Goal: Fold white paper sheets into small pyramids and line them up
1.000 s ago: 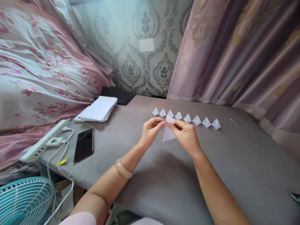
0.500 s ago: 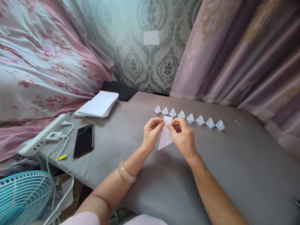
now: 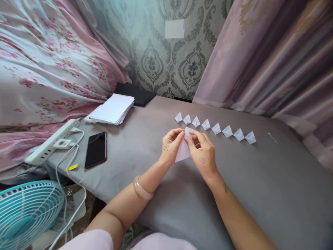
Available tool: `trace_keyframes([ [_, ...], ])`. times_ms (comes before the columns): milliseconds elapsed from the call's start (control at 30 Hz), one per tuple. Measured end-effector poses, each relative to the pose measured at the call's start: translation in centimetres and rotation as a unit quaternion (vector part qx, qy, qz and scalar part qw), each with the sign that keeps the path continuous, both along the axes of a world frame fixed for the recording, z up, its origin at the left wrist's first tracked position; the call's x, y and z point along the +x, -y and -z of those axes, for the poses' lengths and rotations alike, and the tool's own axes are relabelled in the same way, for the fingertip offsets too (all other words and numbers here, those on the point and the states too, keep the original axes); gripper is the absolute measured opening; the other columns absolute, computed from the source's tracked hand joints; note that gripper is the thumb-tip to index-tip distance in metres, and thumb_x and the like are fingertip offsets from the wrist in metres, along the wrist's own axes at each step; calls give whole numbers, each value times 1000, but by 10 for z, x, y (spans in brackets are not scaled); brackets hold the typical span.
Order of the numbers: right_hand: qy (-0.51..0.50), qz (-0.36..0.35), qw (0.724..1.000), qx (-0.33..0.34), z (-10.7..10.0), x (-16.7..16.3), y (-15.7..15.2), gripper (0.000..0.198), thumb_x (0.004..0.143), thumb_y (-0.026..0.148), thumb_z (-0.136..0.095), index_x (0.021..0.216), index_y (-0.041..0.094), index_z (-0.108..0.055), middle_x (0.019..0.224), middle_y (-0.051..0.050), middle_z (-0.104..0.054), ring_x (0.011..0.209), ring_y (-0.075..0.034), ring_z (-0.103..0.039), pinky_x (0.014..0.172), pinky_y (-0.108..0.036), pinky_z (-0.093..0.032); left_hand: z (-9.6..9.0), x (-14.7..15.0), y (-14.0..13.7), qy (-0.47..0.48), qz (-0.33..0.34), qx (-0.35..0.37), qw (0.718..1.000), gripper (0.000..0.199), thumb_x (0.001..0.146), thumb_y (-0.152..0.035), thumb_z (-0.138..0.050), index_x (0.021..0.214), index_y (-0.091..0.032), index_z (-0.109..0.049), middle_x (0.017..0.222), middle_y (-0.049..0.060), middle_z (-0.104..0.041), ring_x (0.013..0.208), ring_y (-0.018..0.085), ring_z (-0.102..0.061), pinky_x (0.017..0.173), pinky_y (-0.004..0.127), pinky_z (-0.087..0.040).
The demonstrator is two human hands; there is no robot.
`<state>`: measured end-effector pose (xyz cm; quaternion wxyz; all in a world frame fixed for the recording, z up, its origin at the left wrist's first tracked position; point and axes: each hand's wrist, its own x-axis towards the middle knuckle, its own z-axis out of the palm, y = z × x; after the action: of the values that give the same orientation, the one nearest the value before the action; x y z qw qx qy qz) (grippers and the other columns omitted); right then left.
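Between my two hands is a folded sheet of white paper (image 3: 183, 152), held up above the grey-covered table (image 3: 145, 146). My left hand (image 3: 170, 146) pinches its left edge near the top between thumb and fingers. On the opposite edge, my right hand (image 3: 203, 149) grips the paper with thumb and bent fingers. The paper's lower part hangs toward me, and its right side is partly hidden by my right hand. Just beyond my hands, several small folded paper pieces (image 3: 215, 128) lie in a slanting row.
At the left lie a stack of white paper (image 3: 111, 109), a black phone (image 3: 96, 150) and a white power strip (image 3: 53, 142) with cables. A blue fan (image 3: 28, 215) stands below the table's left edge. A thin light stick (image 3: 273, 138) lies at the right.
The view has shifted slightly, tilting downward. The top of the paper now looks narrower and more pointed between my fingers; both hands still grip it.
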<state>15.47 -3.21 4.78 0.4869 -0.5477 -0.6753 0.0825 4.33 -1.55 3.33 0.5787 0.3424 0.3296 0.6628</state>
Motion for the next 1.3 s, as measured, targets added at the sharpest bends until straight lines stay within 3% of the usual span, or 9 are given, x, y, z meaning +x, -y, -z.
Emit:
trace_keyframes([
  [300,65,5,998,24,-6,-5,10,26,92,30,-52,115,24,-64,96,-5,-65,82,-16,-62,72,-29,-50,-1,0,0,-8,-17,17,1000,20,78,-34,-72,88,-17,-67,82,1,-66,70,9,-58,68,21,-45],
  [633,155,47,984,67,-2,-6,10,33,96,31,-46,123,23,-62,97,-7,-67,84,-18,-65,66,-27,-49,0,2,0,4,-1,13,1000,23,75,-30,-74,95,-18,-73,97,6,-73,86,14,-65,83,27,-49],
  [1000,51,-3,998,45,-5,-8,9,33,95,30,-46,122,23,-63,93,-6,-64,83,-16,-63,75,-30,-52,-1,1,0,-14,-7,3,1000,20,74,-28,-75,93,-21,-76,95,5,-74,86,15,-66,82,26,-49],
  [1300,4,48,997,66,-8,-11,10,26,93,31,-49,107,22,-68,99,-8,-59,82,-16,-62,73,-30,-53,0,4,3,-13,4,-2,1000,21,72,-27,-76,92,-20,-76,94,5,-75,84,15,-66,82,28,-50],
])
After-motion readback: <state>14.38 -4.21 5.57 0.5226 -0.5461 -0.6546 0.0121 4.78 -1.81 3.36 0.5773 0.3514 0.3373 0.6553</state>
